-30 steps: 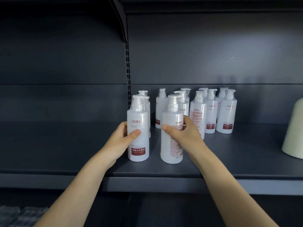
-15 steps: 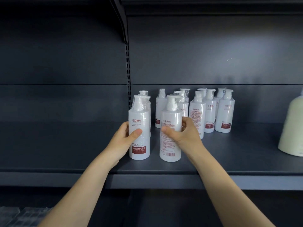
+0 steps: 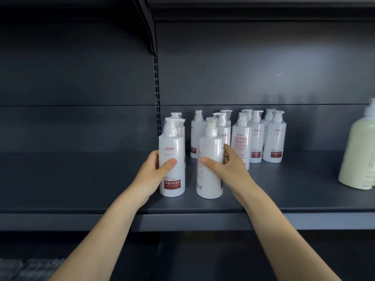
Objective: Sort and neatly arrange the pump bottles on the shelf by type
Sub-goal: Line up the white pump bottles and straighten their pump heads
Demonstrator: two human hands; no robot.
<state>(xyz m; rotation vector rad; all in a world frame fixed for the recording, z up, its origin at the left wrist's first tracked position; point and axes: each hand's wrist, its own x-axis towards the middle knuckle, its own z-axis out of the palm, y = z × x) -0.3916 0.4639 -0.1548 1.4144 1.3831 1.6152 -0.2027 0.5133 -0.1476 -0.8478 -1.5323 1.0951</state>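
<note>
Two white pump bottles stand near the front of the dark shelf (image 3: 81, 179). My left hand (image 3: 151, 173) grips the left bottle (image 3: 172, 157), whose red label faces me. My right hand (image 3: 225, 169) wraps around the right bottle (image 3: 210, 151), which is turned so its plain side and a barcode strip show. Behind them stands a cluster of several more white pump bottles (image 3: 257, 136) with red labels, wrapped in clear film, some facing front and one showing its back text.
A larger cream-coloured bottle (image 3: 359, 153) stands at the right edge of the shelf. A slotted upright (image 3: 156, 88) divides the back panel. The shelf's front lip (image 3: 182, 220) runs below my wrists. Clear plastic items (image 3: 24, 268) lie at the bottom left.
My right hand has turned its bottle on the spot, so the back text has swung away and the plain side faces me. The left hand and its bottle have stayed put.
</note>
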